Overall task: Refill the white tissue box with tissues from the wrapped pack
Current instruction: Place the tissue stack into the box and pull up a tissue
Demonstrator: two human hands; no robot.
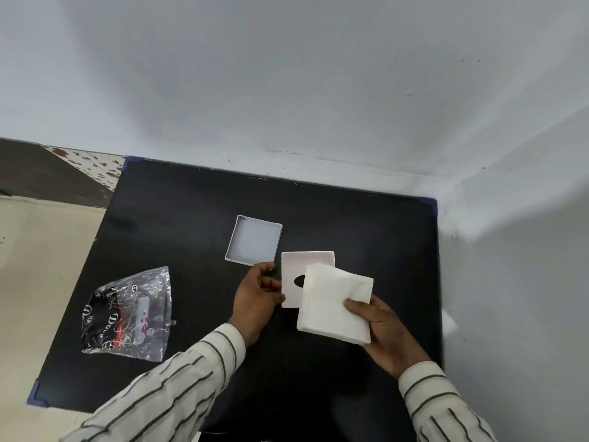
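White, soft and folded square, the thick stack of paper tissues [334, 301] sits in your right hand [382, 330], thumb pressed on its top face near the right edge and fingers under it, so that hand is closed on the stack. The stack is held roughly flat above the matte black tabletop [191, 218], turned a little so one corner points away from you and to the left; it is close to square, so no long axis can be told. Its far-left corner overlaps the white plastic box piece with the oval slot [296, 275], covering part of that slot.

Your left hand [258, 295] is at the left edge of that slotted piece, fingertips touching its side; whether it is truly pinching the piece or only steadying it cannot be told. The slotted piece lies flat on the table, slot running near to far.

Just beyond and to the left of it lies the shallow white square tray of the tissue box [253, 240], open side up, a corner nearly touching your left fingers.

Well apart, toward the left of the table, rests the crinkled clear plastic wrapper with black and red print [127, 314], lying flattened.

Both your sleeves are cream with dark stripes [178, 378].
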